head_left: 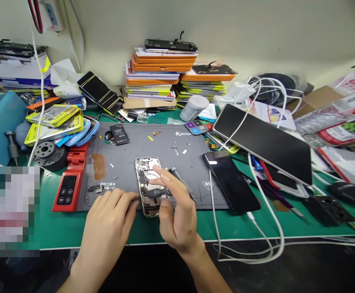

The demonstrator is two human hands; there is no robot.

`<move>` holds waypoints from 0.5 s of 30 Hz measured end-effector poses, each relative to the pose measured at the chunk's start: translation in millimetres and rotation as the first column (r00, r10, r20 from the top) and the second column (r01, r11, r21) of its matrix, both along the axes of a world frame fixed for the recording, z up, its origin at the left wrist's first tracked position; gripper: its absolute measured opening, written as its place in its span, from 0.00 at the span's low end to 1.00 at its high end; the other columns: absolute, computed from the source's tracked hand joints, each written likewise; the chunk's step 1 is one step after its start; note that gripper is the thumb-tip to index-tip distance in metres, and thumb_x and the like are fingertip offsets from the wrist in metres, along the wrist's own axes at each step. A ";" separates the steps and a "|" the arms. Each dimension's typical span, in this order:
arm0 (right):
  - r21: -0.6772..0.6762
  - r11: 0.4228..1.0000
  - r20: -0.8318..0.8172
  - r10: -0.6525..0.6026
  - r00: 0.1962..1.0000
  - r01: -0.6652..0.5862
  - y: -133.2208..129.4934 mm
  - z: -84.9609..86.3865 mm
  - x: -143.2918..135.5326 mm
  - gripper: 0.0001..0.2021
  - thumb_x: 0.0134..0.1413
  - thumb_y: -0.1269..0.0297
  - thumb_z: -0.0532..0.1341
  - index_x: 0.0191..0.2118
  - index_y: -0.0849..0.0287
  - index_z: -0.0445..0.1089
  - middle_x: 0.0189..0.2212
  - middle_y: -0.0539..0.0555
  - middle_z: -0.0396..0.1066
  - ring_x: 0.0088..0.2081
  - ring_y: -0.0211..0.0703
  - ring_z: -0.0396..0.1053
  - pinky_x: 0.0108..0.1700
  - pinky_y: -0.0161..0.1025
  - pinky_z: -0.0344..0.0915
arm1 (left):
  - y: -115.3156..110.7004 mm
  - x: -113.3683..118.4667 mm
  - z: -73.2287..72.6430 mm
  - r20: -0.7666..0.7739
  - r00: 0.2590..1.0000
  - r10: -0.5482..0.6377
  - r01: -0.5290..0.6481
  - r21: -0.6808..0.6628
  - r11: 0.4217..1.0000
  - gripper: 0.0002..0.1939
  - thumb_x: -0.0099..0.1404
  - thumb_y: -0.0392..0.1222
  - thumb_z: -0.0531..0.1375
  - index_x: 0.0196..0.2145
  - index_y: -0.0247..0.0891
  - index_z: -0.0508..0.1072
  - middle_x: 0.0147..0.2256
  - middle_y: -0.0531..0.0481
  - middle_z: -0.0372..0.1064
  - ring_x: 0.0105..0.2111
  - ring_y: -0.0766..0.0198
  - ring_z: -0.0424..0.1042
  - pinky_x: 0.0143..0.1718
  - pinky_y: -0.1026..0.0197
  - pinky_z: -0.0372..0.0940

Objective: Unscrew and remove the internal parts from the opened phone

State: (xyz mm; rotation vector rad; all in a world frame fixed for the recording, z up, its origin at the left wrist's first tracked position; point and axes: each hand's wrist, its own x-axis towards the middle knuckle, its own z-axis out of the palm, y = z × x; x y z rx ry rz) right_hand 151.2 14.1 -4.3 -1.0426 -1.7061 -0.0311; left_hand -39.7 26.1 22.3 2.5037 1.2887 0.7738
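An opened phone (147, 165) with bare inner parts lies on the grey work mat (128, 152). My right hand (180, 211) grips a small dark screwdriver (156, 193) between thumb and fingers, held roughly level over the phone. The screwdriver's thin end points left, towards the fingertips of my left hand (110, 215). Those fingers are pinched together beside the phone's left edge; what they hold, if anything, is too small or hidden to make out. A second screwdriver (182, 181) lies on the mat, partly behind my right hand. A black phone battery (119, 134) rests on the mat's upper left.
Tiny parts (176, 150) are scattered on the mat. To its left stands a red device (65, 191) with buttons. On the right are a black phone (232, 183), a tablet (266, 142) and looping white cables (283, 228). Stacked boxes (162, 65) line the wall.
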 end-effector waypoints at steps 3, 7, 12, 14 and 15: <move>0.001 0.998 -0.012 -0.058 0.998 0.058 -2.3 -4.2 -0.7 0.35 0.68 0.76 0.61 0.77 0.60 0.56 0.60 0.66 0.77 0.56 0.54 0.81 0.51 0.53 0.87 | 0.1 9.0 -1.7 0.030 0.999 0.017 -0.018 0.024 1.000 0.08 0.84 0.42 0.57 0.47 0.41 0.75 0.40 0.51 0.77 0.37 0.58 0.76 0.39 0.55 0.67; -0.025 1.000 -0.180 -0.016 0.984 0.011 -5.8 -7.0 -3.0 0.36 0.69 0.80 0.62 0.77 0.53 0.55 0.50 0.58 0.80 0.46 0.44 0.83 0.41 0.41 0.86 | 0.8 13.7 -6.8 0.054 0.997 0.054 -0.058 0.083 0.995 0.08 0.84 0.44 0.58 0.47 0.41 0.76 0.39 0.51 0.78 0.36 0.59 0.75 0.38 0.56 0.66; -0.059 0.996 -0.286 0.047 0.957 -0.066 -8.6 -3.1 -3.3 0.34 0.70 0.80 0.61 0.76 0.52 0.56 0.49 0.58 0.79 0.49 0.45 0.84 0.48 0.44 0.87 | -0.3 10.2 -7.8 0.122 0.993 0.001 -0.007 0.045 0.999 0.06 0.83 0.39 0.59 0.45 0.42 0.76 0.39 0.52 0.79 0.37 0.61 0.75 0.42 0.57 0.66; -0.035 0.999 -0.324 0.000 0.946 -0.012 -8.2 -0.9 -1.9 0.31 0.72 0.77 0.60 0.75 0.53 0.57 0.47 0.57 0.80 0.47 0.45 0.84 0.49 0.46 0.87 | -0.6 8.9 -8.4 0.122 0.992 -0.016 0.010 0.050 0.999 0.05 0.82 0.39 0.60 0.45 0.42 0.76 0.39 0.53 0.79 0.37 0.60 0.75 0.43 0.57 0.66; -0.002 0.999 -0.364 -0.032 0.931 0.034 -7.9 -0.1 -1.0 0.30 0.73 0.75 0.60 0.75 0.52 0.58 0.44 0.55 0.79 0.44 0.44 0.83 0.47 0.46 0.87 | -0.7 8.4 -9.3 0.128 0.992 -0.001 -0.006 0.057 0.998 0.05 0.82 0.38 0.61 0.44 0.42 0.76 0.39 0.53 0.78 0.37 0.60 0.75 0.43 0.57 0.66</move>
